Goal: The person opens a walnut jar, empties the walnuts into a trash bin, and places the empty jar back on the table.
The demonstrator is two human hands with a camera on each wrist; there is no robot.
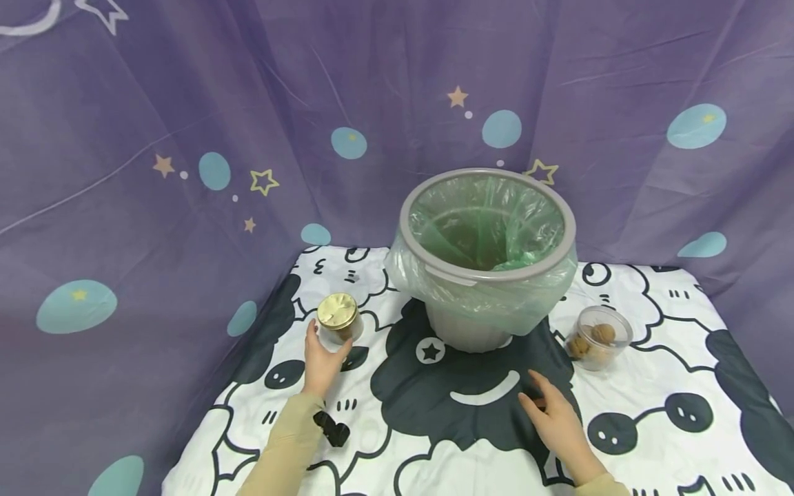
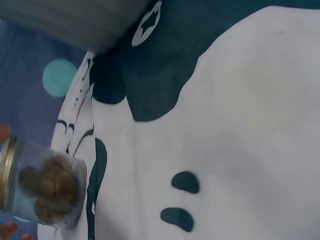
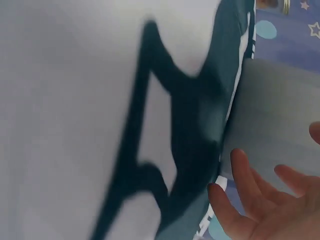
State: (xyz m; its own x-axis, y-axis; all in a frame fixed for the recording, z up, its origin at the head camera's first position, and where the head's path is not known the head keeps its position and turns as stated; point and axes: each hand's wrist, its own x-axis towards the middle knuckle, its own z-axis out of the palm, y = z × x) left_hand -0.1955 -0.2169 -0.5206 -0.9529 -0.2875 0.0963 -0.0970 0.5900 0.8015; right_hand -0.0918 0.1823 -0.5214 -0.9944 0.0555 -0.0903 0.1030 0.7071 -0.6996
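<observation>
A clear jar (image 2: 30, 185) with a gold lid (image 1: 337, 311) stands at the left of the cloth, with several brown, walnut-like balls (image 2: 56, 187) inside. My left hand (image 1: 322, 365) reaches to its near side, thumb and fingers spread around it; in the left wrist view the fingertips (image 2: 7, 229) show beside the lid. My right hand (image 1: 557, 426) hovers over the dark patch of the cloth, its fingers loosely bent and nothing between them. To its upper right is a clear lidless tub (image 1: 600, 355) with similar brown balls (image 1: 603, 334).
A grey bin (image 1: 465, 331) lined with a green plastic bag (image 1: 527, 289) stands at the back middle, between the two containers. White cloth with black cartoon prints (image 1: 471, 475) covers the table. A purple curtain (image 1: 397, 83) hangs behind and along the sides.
</observation>
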